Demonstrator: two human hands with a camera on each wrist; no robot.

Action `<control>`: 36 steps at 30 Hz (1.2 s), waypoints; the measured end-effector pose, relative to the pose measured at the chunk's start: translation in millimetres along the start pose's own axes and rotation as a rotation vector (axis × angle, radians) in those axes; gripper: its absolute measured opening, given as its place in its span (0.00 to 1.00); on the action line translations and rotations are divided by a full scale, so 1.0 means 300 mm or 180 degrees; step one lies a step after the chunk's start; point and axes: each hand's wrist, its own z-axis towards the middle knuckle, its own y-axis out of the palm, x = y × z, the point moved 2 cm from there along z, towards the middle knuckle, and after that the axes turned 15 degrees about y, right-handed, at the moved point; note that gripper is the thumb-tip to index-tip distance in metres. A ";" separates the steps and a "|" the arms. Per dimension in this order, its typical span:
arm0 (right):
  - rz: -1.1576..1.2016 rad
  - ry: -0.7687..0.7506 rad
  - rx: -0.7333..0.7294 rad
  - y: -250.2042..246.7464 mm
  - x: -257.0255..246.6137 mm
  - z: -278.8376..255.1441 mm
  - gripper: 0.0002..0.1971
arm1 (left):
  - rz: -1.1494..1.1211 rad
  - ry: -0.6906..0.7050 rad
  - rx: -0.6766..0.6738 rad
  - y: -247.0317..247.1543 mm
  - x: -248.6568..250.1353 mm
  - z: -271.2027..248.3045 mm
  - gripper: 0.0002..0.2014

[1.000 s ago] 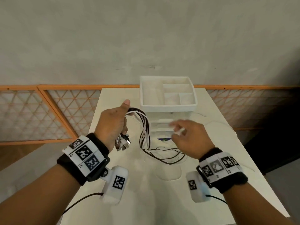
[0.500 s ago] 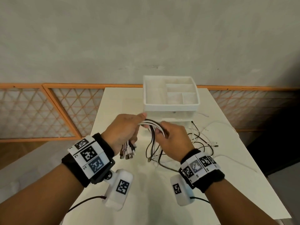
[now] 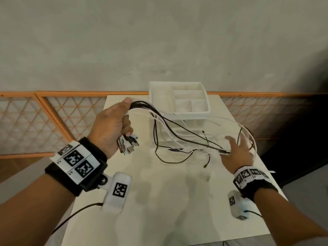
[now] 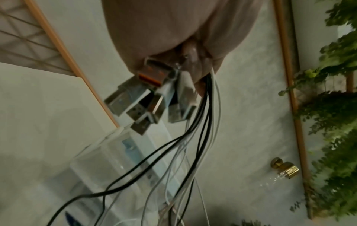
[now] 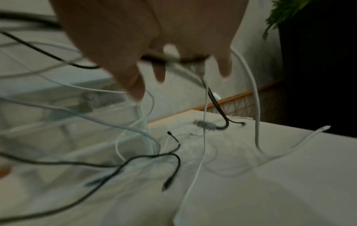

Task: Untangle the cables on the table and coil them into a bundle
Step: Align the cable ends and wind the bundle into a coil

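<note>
My left hand [image 3: 113,125] is raised over the table's left side and grips a bunch of black and white cables [image 3: 177,130] in its fist. Their USB plugs [image 3: 128,145] hang in a cluster below the fist, seen close in the left wrist view [image 4: 146,97]. The cables stretch rightward to my right hand [image 3: 237,153], whose fingers [image 5: 135,85] are spread and straight with strands running between them. Past the right hand the loose cable ends [image 5: 170,183] droop onto the white table [image 3: 159,201].
A white compartment organizer [image 3: 191,113] stands on a clear stand [image 4: 108,160] at the back of the table, just behind the stretched cables. An orange lattice fence [image 3: 35,121] runs behind the table. Dark floor lies off the right edge.
My right hand has slid from beside the left hand out to the right along the cables, drawing them out. The left hand has lifted a little with its bunch.
</note>
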 end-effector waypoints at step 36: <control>-0.0859 -0.0126 -0.1254 0.009 -0.098 -0.043 0.14 | 0.0669 0.0523 -0.0149 -0.080 0.070 0.070 0.15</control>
